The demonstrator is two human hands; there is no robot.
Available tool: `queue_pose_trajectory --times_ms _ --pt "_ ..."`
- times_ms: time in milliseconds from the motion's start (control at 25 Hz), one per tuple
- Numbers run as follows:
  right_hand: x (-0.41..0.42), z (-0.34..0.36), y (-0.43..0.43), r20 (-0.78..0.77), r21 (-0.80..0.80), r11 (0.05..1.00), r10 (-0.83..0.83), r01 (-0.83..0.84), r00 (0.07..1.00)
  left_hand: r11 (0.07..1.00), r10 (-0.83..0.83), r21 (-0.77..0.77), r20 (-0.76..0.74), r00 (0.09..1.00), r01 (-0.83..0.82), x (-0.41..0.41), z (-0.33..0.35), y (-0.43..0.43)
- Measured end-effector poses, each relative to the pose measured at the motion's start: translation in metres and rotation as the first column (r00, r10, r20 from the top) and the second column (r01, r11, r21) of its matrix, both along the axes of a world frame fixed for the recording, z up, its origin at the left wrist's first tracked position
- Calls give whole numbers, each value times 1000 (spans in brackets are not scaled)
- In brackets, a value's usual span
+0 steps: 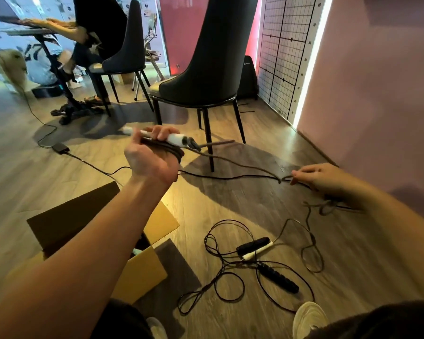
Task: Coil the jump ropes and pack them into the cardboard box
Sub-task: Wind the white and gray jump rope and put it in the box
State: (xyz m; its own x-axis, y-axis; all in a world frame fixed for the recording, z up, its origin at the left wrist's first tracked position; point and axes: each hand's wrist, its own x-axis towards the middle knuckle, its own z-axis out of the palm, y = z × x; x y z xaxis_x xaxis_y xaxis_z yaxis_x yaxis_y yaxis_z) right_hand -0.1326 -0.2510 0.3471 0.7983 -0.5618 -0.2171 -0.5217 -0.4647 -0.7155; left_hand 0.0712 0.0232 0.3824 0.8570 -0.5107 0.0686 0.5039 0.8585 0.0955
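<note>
Left hand (154, 155) grips white cylindrical handle (175, 138), dark rope (242, 162) coiled.

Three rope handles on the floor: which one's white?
The slim white handle, lying against the stubby black handle. The third, a longer ribbed black handle, lies apart, nearer the shoe.

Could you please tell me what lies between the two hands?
In the head view, a taut stretch of brown rope runs from the left hand to the right hand, above bare wooden floor.
</note>
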Motion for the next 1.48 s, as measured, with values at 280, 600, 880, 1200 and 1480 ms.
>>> queue_pose_trajectory --times_ms 280,600,880,1200,1480 --pt "4 31 44 75 117 904 405 -411 911 743 405 511 171 898 -432 52 -41 21" --pt "21 38 64 571 -212 965 252 -156 781 -9 -883 887 209 419 -462 2 -67 3" --pt "32 26 48 627 -303 944 95 130 773 326 -936 938 302 178 120 -58 -22 -8" --pt "28 36 71 203 604 646 442 -467 874 983 -179 65 139 974 172 -45 9 -15" --pt "30 43 92 55 637 631 536 -443 843 964 209 176 -33 977 -201 -17 14 -18"
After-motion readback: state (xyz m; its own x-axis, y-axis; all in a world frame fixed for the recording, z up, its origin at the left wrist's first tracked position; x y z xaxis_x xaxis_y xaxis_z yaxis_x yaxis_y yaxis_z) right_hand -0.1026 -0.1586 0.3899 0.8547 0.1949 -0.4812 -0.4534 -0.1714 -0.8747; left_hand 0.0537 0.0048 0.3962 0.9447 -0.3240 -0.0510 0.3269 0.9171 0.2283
